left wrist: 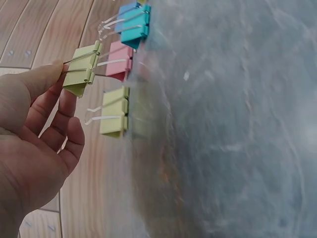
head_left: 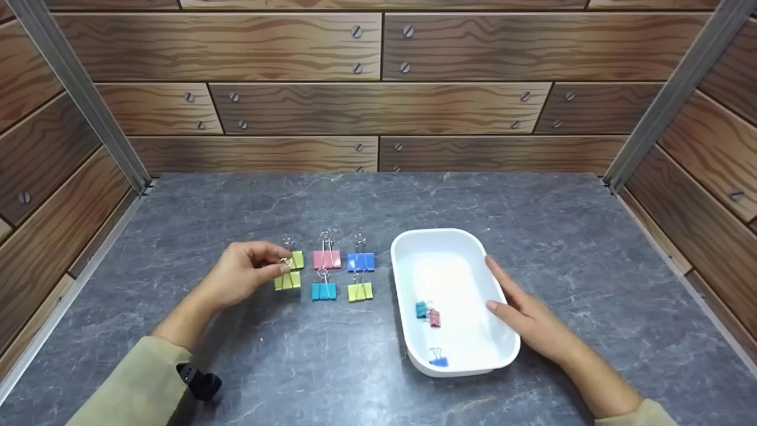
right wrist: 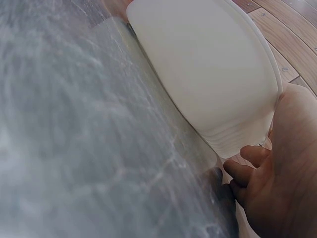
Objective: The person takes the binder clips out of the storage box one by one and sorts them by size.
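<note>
Between thumb and forefinger, my left hand [head_left: 245, 273] pinches a yellow-green binder clip [left wrist: 81, 67] by its wire handles. Just behind it stands another yellow-green clip [head_left: 298, 259], partly hidden by the fingers in the head view. To the right are a pink clip [head_left: 326, 259] and a blue clip [head_left: 361, 261], with a teal clip [head_left: 323, 291] and a yellow-green clip [head_left: 360, 291] in front of them. My right hand [head_left: 535, 325] holds the right side of a white plastic tub [head_left: 397, 278], thumb over the rim, fingers along the outer wall.
Inside the tub lie a small teal clip [head_left: 421, 309], a pink clip [head_left: 434, 318] and a blue clip [head_left: 439, 361]. The grey marbled tabletop [head_left: 284, 367] is enclosed by wood-patterned walls [head_left: 378, 106] at the back and sides. A dark band [head_left: 200, 381] sits at the left sleeve.
</note>
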### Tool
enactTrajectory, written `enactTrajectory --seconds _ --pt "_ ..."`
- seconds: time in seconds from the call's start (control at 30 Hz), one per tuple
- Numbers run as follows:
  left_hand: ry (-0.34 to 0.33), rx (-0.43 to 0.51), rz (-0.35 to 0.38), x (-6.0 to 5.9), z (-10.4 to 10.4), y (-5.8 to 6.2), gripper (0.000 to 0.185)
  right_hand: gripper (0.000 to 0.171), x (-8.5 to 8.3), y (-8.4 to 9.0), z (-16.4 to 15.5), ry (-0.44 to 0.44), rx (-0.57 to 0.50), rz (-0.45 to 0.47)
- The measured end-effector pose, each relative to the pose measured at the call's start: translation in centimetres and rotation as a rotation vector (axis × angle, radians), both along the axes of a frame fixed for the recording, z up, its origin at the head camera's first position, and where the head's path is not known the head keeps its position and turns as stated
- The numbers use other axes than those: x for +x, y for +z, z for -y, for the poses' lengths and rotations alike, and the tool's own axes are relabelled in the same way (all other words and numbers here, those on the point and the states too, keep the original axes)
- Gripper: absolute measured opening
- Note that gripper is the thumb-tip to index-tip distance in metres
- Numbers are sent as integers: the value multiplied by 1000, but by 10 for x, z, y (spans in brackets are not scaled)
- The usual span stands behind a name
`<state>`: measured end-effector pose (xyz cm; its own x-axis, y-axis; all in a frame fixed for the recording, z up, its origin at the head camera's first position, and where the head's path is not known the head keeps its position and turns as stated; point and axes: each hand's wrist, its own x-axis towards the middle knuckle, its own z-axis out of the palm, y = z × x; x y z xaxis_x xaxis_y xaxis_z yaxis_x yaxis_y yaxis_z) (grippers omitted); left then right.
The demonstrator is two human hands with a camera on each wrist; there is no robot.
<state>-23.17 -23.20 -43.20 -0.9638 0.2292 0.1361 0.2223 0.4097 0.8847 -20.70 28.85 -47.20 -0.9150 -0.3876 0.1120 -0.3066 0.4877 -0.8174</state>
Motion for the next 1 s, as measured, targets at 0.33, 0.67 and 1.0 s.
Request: enactTrajectory --seconds 0.33,0.67,1.0 --pt "-22 -40 5 -2 8 -14 22 71 -1 -1 0 -3 3 -16" --pt "-38 -46 22 -5 8 -19 23 71 -1 0 0 2 1 -12" --pt "-59 -41 33 -7 7 -24 22 71 0 0 -1 -18 11 -10"
